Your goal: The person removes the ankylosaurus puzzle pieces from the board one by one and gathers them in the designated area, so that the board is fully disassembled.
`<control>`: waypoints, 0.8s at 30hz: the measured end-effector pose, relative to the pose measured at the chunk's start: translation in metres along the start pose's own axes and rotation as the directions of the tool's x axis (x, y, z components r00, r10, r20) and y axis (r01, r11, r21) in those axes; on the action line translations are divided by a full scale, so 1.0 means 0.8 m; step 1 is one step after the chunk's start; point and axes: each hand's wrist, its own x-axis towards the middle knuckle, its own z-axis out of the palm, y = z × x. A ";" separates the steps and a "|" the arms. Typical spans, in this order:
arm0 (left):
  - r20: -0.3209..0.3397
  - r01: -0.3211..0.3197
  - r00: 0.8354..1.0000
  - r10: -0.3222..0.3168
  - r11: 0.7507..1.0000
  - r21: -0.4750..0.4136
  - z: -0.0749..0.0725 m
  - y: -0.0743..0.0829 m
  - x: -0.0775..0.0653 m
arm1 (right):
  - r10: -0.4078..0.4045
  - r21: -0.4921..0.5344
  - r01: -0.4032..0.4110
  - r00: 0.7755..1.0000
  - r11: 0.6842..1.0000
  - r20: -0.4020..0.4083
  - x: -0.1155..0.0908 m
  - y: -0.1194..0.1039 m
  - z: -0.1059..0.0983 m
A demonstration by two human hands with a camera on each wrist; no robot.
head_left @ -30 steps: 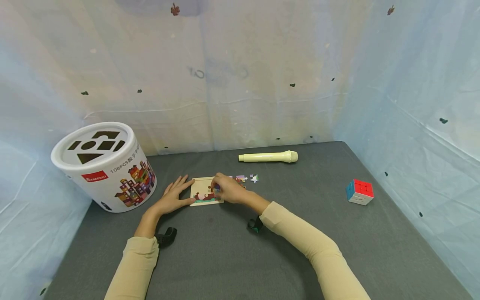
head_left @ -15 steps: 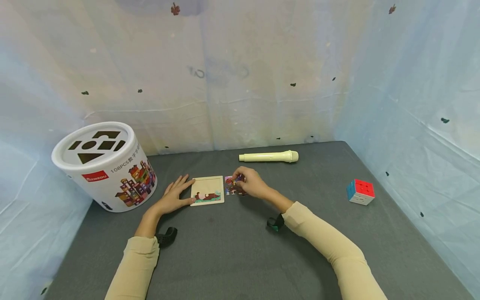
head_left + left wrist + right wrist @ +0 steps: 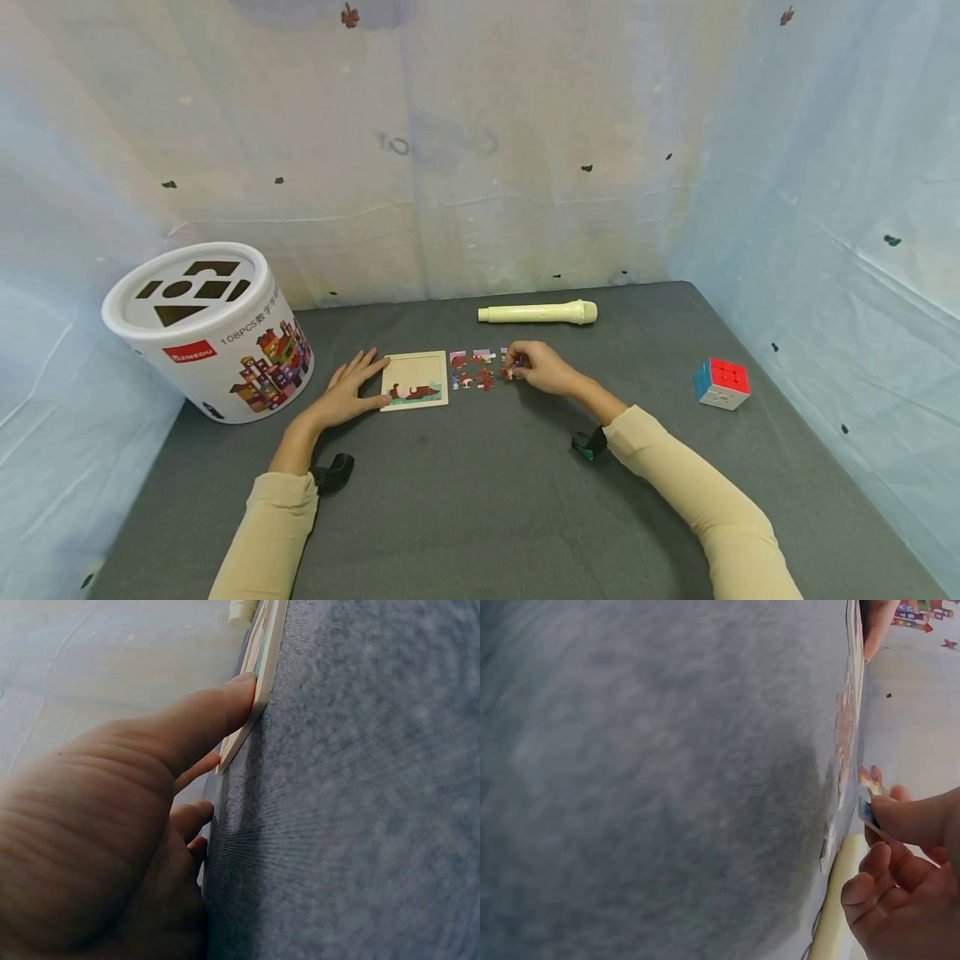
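A small wooden puzzle tray lies on the table, with joined puzzle pieces along its near edge. My left hand rests at the tray's left side, fingers spread, thumb on its near corner in the left wrist view. Right of the tray, several loose jigsaw pieces lie in rows. Over the right end of these rows, my right hand pinches a puzzle piece between thumb and fingers. In the right wrist view that piece is tilted up and partly covered by the thumb.
A yellow toy microphone lies behind the loose pieces. A large white block bucket with a shape-hole lid stands at the left. Far to the right sits a puzzle cube. Cloth walls enclose the grey table.
My right hand has moved from over the tray rightward to the right end of the loose pieces, uncovering the tray and those pieces. The left hand has stayed put.
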 end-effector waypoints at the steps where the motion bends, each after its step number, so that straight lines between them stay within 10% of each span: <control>1: 0.000 0.001 1.000 -0.001 1.000 0.000 0.000 0.000 0.000 | -0.002 0.004 0.002 1.000 1.000 0.008 -0.001 0.001 0.000; 24: -0.002 -0.002 1.000 0.002 1.000 -0.011 0.001 -0.003 0.000 | 0.019 -0.079 -0.020 1.000 0.997 -0.013 -0.001 0.010 0.011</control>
